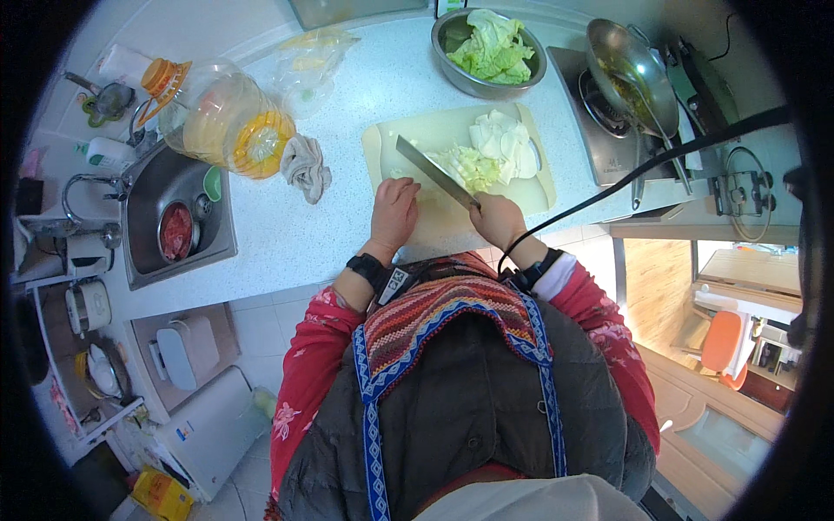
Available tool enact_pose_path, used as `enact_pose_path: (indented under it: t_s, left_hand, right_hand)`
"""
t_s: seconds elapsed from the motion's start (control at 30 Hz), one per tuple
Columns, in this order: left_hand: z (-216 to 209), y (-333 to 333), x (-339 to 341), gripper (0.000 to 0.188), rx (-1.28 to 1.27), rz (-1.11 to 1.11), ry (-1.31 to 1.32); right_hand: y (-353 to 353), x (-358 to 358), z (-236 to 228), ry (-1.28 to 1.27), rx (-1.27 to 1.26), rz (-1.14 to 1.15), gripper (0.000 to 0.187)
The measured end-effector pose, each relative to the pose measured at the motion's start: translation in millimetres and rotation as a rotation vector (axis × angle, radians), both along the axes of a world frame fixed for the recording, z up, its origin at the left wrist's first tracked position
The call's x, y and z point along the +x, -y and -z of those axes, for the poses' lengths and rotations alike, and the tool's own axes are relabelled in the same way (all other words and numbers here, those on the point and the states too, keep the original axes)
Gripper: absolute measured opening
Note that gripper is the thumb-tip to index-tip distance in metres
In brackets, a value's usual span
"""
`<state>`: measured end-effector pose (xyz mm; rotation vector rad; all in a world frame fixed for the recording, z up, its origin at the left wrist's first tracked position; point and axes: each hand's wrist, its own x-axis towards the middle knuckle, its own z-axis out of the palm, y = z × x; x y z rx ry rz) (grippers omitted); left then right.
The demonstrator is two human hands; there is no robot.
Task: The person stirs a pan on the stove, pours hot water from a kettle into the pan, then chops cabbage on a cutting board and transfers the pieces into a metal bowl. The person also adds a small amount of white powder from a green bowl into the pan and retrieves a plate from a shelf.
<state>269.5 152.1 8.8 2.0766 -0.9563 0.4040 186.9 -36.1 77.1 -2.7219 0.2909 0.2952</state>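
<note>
Left wrist: strap [369, 269] carries a pale tag [394, 285] with dark printed characters. Right hand [499, 220] is clenched round the handle of a knife [437, 174], its blade slanting over the cutting board [443, 227]. Left hand [396, 213] is at the board, fingers bent; cannot tell whether it grips anything. Shredded pale leaves [472, 168] lie beside the blade, larger white pieces [517, 149] behind. Bare counter [343, 230] extends left. Beyond, a steel bowl [473, 84] contains leafy greens [495, 52]; rightward, a wok [608, 48] contains a metal utensil [645, 102]
</note>
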Motion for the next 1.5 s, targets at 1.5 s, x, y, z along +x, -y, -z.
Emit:
enact_pose_path:
  t_s: [1.5]
  left_hand:
    - [10.0,-1.4,3.5,0.014,0.034,0.053,-0.113]
  right_hand:
    - [-3.1,-1.8,4.1,-0.029,-0.058,-0.098,0.022]
